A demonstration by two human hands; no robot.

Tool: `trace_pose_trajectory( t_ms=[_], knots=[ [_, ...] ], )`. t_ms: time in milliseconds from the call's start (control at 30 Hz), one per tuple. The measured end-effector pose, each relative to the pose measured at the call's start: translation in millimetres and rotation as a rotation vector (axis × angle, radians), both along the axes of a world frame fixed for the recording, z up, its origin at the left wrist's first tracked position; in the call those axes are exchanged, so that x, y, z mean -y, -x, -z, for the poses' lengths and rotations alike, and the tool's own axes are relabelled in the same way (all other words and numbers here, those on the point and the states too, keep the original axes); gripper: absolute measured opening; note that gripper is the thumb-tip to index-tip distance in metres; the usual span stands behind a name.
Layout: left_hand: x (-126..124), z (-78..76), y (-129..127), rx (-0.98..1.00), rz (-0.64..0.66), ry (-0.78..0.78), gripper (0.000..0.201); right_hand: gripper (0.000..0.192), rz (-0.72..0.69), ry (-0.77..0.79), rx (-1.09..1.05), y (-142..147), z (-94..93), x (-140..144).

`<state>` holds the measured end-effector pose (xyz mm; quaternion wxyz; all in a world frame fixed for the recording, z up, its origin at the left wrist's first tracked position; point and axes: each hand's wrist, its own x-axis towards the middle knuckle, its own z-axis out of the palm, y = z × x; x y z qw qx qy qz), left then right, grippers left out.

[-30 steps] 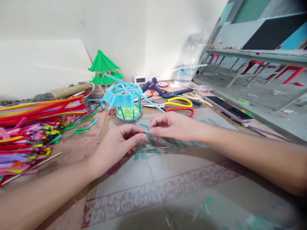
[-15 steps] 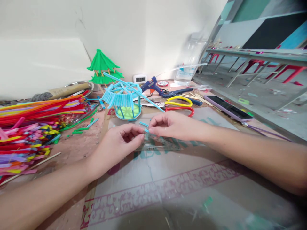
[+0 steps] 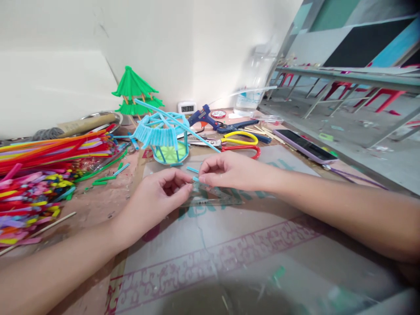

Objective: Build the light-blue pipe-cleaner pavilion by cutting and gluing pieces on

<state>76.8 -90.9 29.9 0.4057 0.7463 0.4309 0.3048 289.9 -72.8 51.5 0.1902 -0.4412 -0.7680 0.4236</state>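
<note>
My left hand [image 3: 160, 192] is closed, thumb and forefinger pinched at the upper corner of a clear set square [image 3: 213, 201] lying on the covered table. Facing it, my right hand [image 3: 229, 170] pinches a light-blue pipe cleaner [image 3: 196, 179], whose short end shows at the fingertips over the set square. A long light-blue strand [image 3: 197, 133] slants up left from behind my right hand; whether it is the same piece is hidden. A short blue piece [image 3: 192, 169] lies just behind. Beyond stands a blue pipe-cleaner frame [image 3: 160, 135] with a yellow-green base.
Pipe cleaners [image 3: 49, 153] crowd the left. A green tiered roof model [image 3: 134, 89] stands behind. Scissors with yellow and red handles [image 3: 241, 139], pliers [image 3: 238, 127], a glue gun [image 3: 203, 115], a small clock [image 3: 187, 107] and a bottle [image 3: 251, 94] line the back; a phone [image 3: 305, 146] lies right.
The whole view has shifted a little, so everything sits slightly further left. Both hands keep the same pinch by the set square.
</note>
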Motion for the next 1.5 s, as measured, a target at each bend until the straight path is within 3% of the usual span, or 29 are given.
trace_pose_trajectory(
  t_ms=[867,967,1100,1167,1267,1400,1500],
  knots=[
    [-1.7,1.2,-1.1,-0.001,-0.024,-0.002,0.014,0.018,0.023,-0.020,0.003,-0.2,3.9,0.4],
    [-4.3,3.6,-1.8,0.005,-0.030,-0.009,0.016,0.019,0.015,-0.033,-0.010,-3.0,-4.8,-1.4],
    [-7.9,7.8,-2.0,0.049,-0.031,-0.008,0.016,0.018,0.087,-0.151,-0.016,-23.6,-35.1,-12.6],
    [-8.8,10.0,-1.4,0.060,-0.016,0.002,0.016,0.018,0.184,-0.219,0.049,-42.1,-48.7,-22.3],
    [-9.9,13.3,-0.3,0.070,0.000,0.009,0.018,0.015,0.347,-0.362,0.338,-73.4,-56.3,-39.5],
    [-11.4,16.7,1.0,0.056,-0.004,-0.005,0.020,0.019,0.387,-0.445,0.736,-103.4,-47.0,-59.0],
    [-12.1,18.0,1.8,0.043,-0.007,-0.011,0.019,0.022,0.478,-0.516,0.847,-111.6,-39.6,-66.0]
  ],
)
